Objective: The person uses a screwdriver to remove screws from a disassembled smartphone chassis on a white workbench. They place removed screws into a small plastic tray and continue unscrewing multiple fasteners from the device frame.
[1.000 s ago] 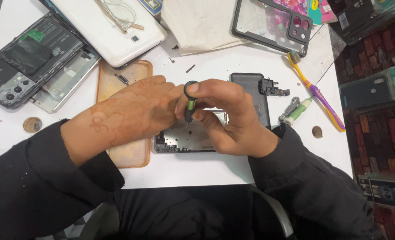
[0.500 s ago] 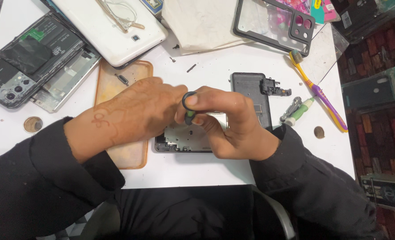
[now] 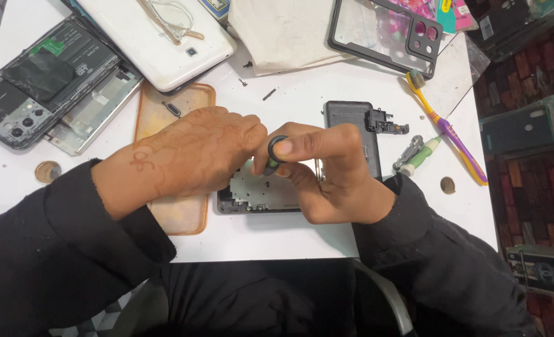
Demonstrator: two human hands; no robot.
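The right hand (image 3: 333, 175) pinches a small screwdriver (image 3: 273, 156) by its black ring-shaped cap, thumb and forefinger closed on it, tip pointing down. The left hand (image 3: 192, 156) lies knuckles up with its fingers curled together against the tool; whether those fingers grip anything cannot be told. Beneath both hands, at the centre of the white surface (image 3: 302, 93), lies the opened phone frame (image 3: 258, 193), its inner metal plate exposed.

Risk: the driver tip is hidden by the fingers. If it sits off-centre it may slip and score the plate, and a freed screw could roll off unseen.

Surroundings: an orange phone case (image 3: 180, 212) lies under the left wrist, at 9 o'clock of the frame. A black back part (image 3: 351, 125) rests at 2 o'clock. A second green-handled driver (image 3: 417, 155) and a purple-and-yellow toothbrush (image 3: 451, 131) lie at 3 o'clock, close to the right wrist. A white tablet (image 3: 158, 43) and a dismantled phone (image 3: 46, 81) crowd the 10 o'clock side.
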